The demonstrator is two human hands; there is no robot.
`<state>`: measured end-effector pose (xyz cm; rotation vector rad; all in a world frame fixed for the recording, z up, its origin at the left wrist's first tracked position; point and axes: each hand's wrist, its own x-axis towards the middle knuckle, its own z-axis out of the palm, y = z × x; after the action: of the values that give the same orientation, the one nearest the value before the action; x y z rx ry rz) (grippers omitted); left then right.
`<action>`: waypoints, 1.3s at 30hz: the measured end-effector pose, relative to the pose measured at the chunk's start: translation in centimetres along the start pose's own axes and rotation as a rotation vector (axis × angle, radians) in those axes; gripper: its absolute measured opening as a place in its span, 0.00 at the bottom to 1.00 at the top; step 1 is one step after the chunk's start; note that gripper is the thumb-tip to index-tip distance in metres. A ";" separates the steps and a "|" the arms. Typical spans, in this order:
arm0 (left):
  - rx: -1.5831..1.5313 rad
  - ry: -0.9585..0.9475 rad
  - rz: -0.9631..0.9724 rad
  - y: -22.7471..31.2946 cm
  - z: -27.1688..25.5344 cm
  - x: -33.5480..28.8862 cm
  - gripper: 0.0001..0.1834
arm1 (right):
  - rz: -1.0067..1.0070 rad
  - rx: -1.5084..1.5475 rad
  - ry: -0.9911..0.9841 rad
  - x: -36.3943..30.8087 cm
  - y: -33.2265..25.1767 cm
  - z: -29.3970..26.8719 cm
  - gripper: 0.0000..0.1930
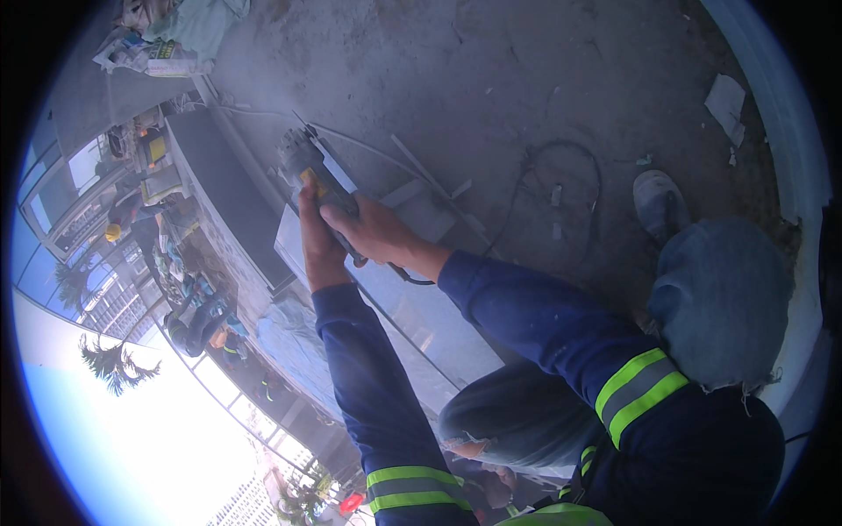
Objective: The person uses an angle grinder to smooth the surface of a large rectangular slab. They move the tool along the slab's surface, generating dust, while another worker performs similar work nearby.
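Left of centre, above the dusty floor [491,88]: one power tool [346,202], dark with a yellow patch and grey metal head, pointed away from the wearer.

Left hand [321,241]: bare, closed around the tool's body. Right hand [381,232]: bare, wrapped about its rear part, near a short dark cord [412,280].

Below the forearms: one pale sheet panel [430,329], flat, beside the wearer's bent knee. Whether the tool's head touched any workpiece could not be told.

Beyond the tool: thin pale strips [412,156], loose; farther right, one looped cable [599,180].

Progress: work appeared under way, the strips perhaps being offcuts. No finished piece could be identified; the amount left could not be judged.
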<state>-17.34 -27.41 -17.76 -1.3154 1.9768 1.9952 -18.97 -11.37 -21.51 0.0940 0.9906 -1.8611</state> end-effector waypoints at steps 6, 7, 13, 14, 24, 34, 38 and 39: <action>-0.026 0.009 -0.048 0.4 0.1 0.5 0.34 | -0.017 0.008 0.013 0.5 -0.3 0.2 0.48; -0.021 0.022 -0.057 0.5 0.2 0.5 0.32 | -0.023 0.013 0.013 0.6 -0.3 0.2 0.47; -0.029 0.023 -0.068 0.8 0.7 0.6 0.31 | -0.002 0.037 0.026 1.1 -0.3 0.2 0.39; -0.029 0.032 -0.069 0.8 0.8 0.6 0.31 | -0.021 0.042 0.029 1.2 -0.3 0.3 0.38; -0.044 0.093 -0.091 0.8 0.9 0.9 0.33 | 0.003 0.028 0.016 1.9 -0.8 0.1 0.41; -0.025 0.081 -0.075 0.3 0.1 1.3 0.36 | 0.019 0.030 0.016 2.5 -1.2 0.4 0.37; -0.031 -0.008 -0.149 0.6 -0.4 1.0 0.36 | 0.040 0.060 0.021 2.8 -1.3 0.4 0.36; -0.026 -0.023 -0.137 0.7 -0.4 0.8 0.35 | 0.038 0.059 0.022 2.8 -1.4 0.4 0.36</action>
<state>-18.06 -28.33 -17.57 -1.3855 1.8042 1.9703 -21.36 -13.42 -21.75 0.1685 0.9428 -1.8586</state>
